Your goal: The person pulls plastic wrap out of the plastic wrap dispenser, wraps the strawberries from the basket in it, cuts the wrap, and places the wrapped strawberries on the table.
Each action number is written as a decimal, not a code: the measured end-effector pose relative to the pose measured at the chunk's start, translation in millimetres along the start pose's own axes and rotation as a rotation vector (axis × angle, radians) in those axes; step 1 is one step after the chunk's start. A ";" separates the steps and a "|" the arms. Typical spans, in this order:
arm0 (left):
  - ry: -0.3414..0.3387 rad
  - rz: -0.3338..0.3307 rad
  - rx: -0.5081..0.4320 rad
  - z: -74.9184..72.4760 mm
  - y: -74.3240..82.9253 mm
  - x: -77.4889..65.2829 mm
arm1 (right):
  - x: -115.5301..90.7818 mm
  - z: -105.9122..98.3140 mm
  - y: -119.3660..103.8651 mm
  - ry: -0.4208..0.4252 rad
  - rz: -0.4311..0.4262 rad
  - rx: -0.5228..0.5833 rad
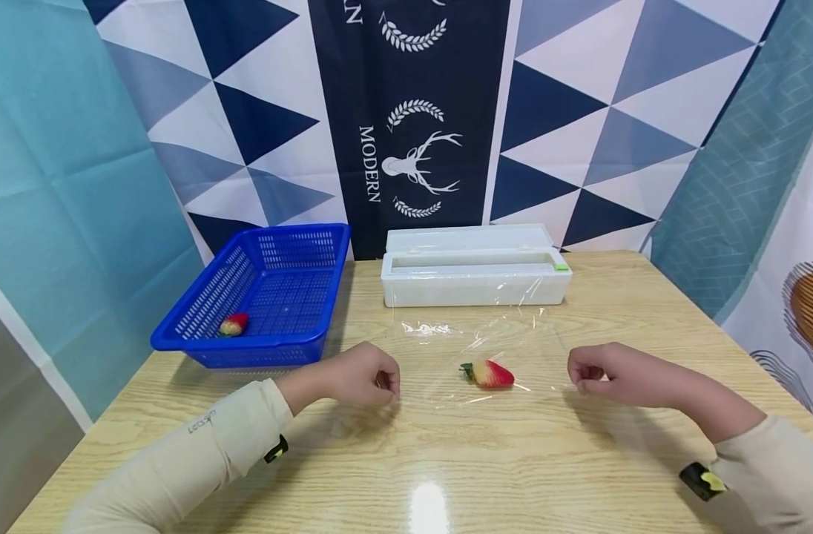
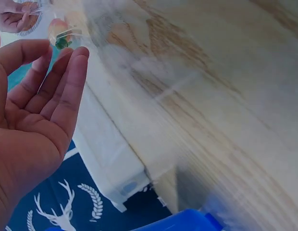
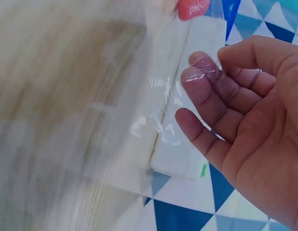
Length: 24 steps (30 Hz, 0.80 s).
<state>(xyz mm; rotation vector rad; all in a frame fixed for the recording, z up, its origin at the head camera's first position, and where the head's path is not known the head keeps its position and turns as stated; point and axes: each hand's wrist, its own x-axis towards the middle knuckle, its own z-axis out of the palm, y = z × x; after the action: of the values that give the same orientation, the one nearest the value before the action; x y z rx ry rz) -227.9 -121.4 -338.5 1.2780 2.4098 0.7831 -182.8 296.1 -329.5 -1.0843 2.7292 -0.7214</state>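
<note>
A strawberry (image 1: 493, 374) with a red tip and green leaves lies at mid-table, between the two hands. Clear cling film (image 1: 433, 352) spreads around it; whether the film runs over or under the berry I cannot tell. My left hand (image 1: 363, 376) pinches the film's near left edge between thumb and fingers. At the opposite side, my right hand (image 1: 630, 376) pinches the near right edge. In the right wrist view the film (image 3: 161, 122) stretches shiny across the fingertips. The left wrist view shows the strawberry (image 2: 57, 30) beyond the fingertips.
Behind the film stands a long white cling film box (image 1: 473, 291), lid raised, with a green tab (image 1: 561, 267) at its right end. A blue plastic basket (image 1: 219, 344) at the left holds another strawberry (image 1: 234, 324). Patterned cloth (image 1: 413, 74) hangs behind the wooden table (image 1: 353, 475).
</note>
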 end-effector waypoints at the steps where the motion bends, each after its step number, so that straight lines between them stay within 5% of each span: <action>1: 0.014 -0.008 -0.011 0.2 -1.3 0.6 | 0.7 -1.3 1.0 -0.004 0.011 0.023; 11: 0.134 -0.191 -0.263 4.3 -10.2 7.8 | 8.7 -6.7 13.0 -0.026 0.054 0.258; 24: 0.311 -0.310 -0.351 7.2 -16.0 19.6 | 13.9 -11.7 24.6 0.009 0.201 0.285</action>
<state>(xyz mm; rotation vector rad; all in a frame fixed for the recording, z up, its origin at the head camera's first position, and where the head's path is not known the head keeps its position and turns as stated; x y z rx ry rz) -245.9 -110.1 -354.0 0.6701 2.4640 1.3108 -211.4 306.8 -329.9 -0.7359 2.5871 -1.0404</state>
